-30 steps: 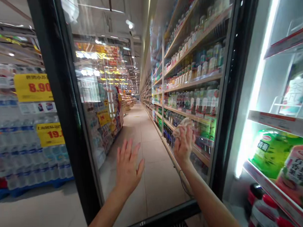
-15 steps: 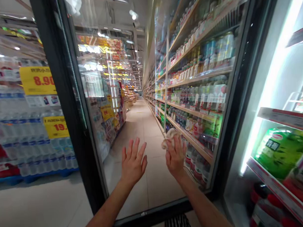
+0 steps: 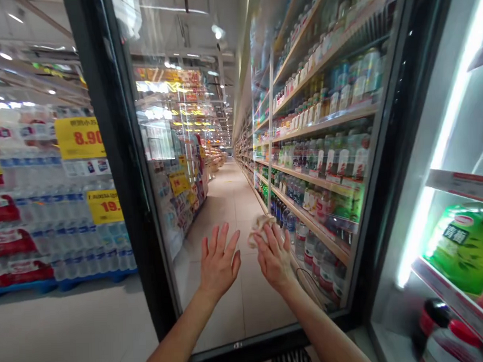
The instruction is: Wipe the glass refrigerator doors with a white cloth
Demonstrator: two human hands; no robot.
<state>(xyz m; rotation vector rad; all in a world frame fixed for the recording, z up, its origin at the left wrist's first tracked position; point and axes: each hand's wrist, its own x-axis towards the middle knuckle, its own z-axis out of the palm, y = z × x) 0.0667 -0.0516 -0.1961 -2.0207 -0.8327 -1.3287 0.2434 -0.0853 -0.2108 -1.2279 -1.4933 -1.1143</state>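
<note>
Upright before me is a black-framed glass door (image 3: 239, 286). My left hand (image 3: 219, 263) reaches up to its lower middle, fingers spread, palm toward the pane, with nothing in it; whether it touches the glass I cannot tell. Just to its right, my right hand (image 3: 275, 259) presses a crumpled whitish cloth (image 3: 259, 230) against the pane. The cloth sticks out past the fingertips on the left, and the rest is hidden under the fingers.
At right, lit cooler shelves (image 3: 461, 186) carry a green pack (image 3: 461, 247) and red-capped bottles (image 3: 455, 342). Beyond the door frame at left stand stacked water bottles (image 3: 89, 260) with yellow price signs (image 3: 80, 138). The glass shows an aisle and rows of bottled drinks.
My right hand has swept the cloth left and down across the pane, closer to my left hand. The left hand stays spread in nearly the same place on the door.
</note>
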